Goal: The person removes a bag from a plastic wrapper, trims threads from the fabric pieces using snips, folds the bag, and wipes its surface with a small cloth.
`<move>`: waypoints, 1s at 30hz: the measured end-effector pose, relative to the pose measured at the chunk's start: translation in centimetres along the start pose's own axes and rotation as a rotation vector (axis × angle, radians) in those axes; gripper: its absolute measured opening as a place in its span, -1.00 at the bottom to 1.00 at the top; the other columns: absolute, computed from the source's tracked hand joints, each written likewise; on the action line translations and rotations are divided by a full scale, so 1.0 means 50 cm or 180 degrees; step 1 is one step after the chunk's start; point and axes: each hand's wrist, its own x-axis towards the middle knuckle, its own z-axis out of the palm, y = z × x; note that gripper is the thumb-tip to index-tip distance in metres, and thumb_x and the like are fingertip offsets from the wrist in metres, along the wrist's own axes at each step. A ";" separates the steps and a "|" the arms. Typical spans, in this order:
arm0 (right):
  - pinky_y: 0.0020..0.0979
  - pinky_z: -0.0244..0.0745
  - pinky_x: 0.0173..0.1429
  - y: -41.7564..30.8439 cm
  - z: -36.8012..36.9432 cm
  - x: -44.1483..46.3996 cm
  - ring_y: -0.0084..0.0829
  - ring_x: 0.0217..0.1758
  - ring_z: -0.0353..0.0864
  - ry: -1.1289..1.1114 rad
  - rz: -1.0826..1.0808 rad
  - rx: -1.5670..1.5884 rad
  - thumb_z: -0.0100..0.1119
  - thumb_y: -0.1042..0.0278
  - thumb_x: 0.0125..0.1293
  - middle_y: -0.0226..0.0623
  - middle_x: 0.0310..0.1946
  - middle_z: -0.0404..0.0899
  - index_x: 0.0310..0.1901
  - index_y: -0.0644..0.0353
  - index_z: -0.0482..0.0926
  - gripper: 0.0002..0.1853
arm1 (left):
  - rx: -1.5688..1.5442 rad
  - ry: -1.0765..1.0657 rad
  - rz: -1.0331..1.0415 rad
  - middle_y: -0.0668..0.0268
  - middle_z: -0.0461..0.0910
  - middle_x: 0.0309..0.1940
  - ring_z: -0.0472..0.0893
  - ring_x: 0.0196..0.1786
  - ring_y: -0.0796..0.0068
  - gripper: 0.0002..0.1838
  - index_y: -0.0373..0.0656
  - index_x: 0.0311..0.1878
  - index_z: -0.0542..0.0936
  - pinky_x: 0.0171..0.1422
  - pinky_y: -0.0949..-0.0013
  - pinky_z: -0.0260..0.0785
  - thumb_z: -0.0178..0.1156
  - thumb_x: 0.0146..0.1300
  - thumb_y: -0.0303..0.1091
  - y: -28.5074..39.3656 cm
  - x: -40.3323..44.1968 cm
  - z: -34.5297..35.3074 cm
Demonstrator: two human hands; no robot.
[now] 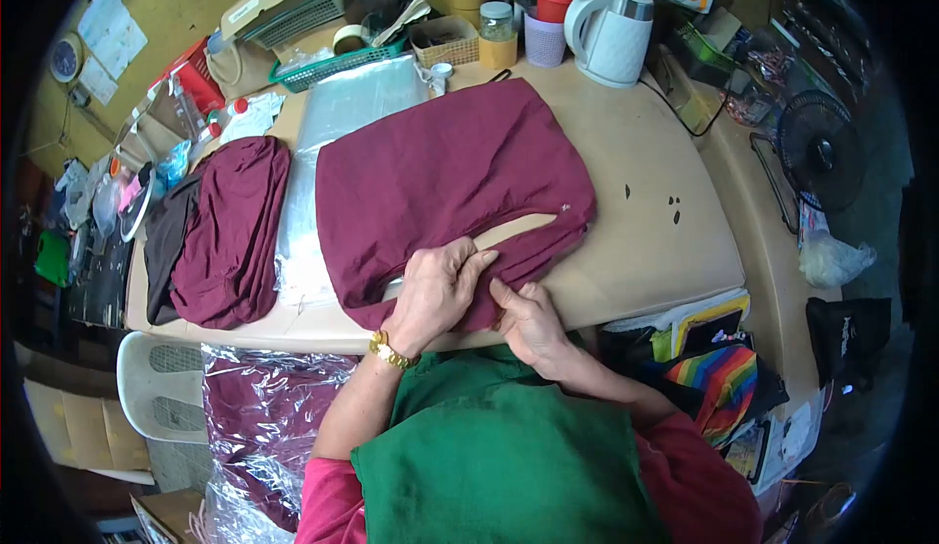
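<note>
A maroon cloth piece (430, 167) lies on the tan table (665, 241), with a long slit-like opening near its lower edge through which the tabletop shows. My left hand (435, 294), with a gold watch (391, 349) at the wrist, pinches the fabric just below the opening. Close on its right, my right hand (528, 324) has its thumb and fingers closed on the cloth's near edge. Beneath the cloth's left side, a stack of clear plastic sheets (352, 104) extends toward the back. Further left lies a bunched maroon and black garment pile (235, 231).
Baskets, a jar (498, 35), a purple cup (545, 39) and a white kettle (608, 35) line the back. A black fan (820, 148) stands right. Plastic-wrapped maroon fabric (259, 427) is on a white chair (156, 387) at lower left. Folded fabrics (709, 373) lie at lower right.
</note>
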 end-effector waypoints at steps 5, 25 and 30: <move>-0.21 0.52 0.22 -0.048 -0.015 0.009 -0.37 0.12 0.60 0.0382 0.0110 0.0623 0.14 0.28 0.46 -0.27 0.12 0.56 0.15 0.24 0.49 -0.67 | 0.0883 -0.0653 -0.0297 -0.02 0.50 -0.61 0.57 -0.48 -0.04 -0.65 -0.27 -0.38 0.63 -0.34 0.05 0.40 0.25 0.33 -0.13 -0.003 -0.028 -0.076; -0.37 0.53 -0.05 -0.047 -0.046 0.032 -0.52 -0.15 0.60 0.0715 -0.0352 0.0358 0.17 0.30 0.45 -0.46 -0.24 0.62 -0.18 0.06 0.57 -0.93 | 0.0345 0.0147 0.0178 -0.11 0.34 -0.60 0.32 -0.53 -0.19 -0.69 -0.29 -0.45 0.43 -0.46 0.10 0.23 0.19 0.39 -0.33 0.034 0.043 0.054; -0.38 0.52 -0.09 -0.037 -0.066 0.021 -0.53 -0.21 0.59 0.0790 -0.0330 0.0372 0.17 0.32 0.45 -0.47 -0.28 0.61 -0.22 0.07 0.56 -0.93 | 0.0426 0.0176 0.0110 -0.12 0.41 -0.63 0.50 -0.51 -0.18 -0.66 -0.24 -0.48 0.41 -0.47 0.01 0.27 0.17 0.41 -0.29 0.035 0.040 0.051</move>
